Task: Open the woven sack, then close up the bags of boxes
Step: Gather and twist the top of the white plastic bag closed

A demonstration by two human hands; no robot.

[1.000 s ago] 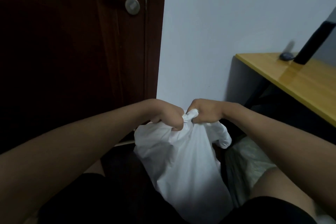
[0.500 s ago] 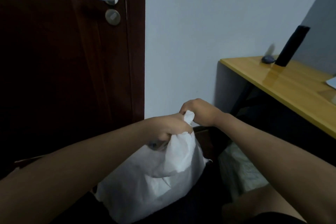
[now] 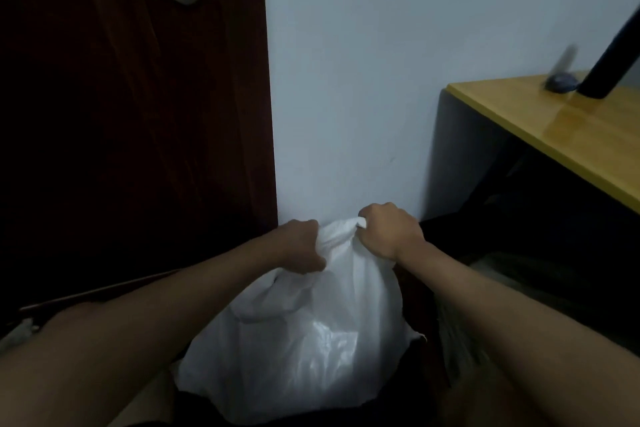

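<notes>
A full white plastic bag (image 3: 311, 340) stands low in the middle, in front of my legs. Its top is gathered into a bunch. My left hand (image 3: 301, 248) is shut on the left side of that bunch. My right hand (image 3: 389, 230) is shut on the right side, slightly higher, with a twist of plastic sticking out past the thumb. What is inside the bag is hidden. A pale, translucent sack or bag (image 3: 460, 340) shows partly behind my right forearm.
A dark wooden door (image 3: 131, 114) with a round lock fills the left. A pale wall (image 3: 363, 80) is straight ahead. A yellow-topped desk (image 3: 554, 128) juts in at the right, with a black post (image 3: 613, 55) and a small dark object (image 3: 561, 81) on it.
My hands have drawn slightly apart on the bag's neck, the right now higher. The bag has moved back toward the middle and stands lower. The view tilted down and the door handle left the frame.
</notes>
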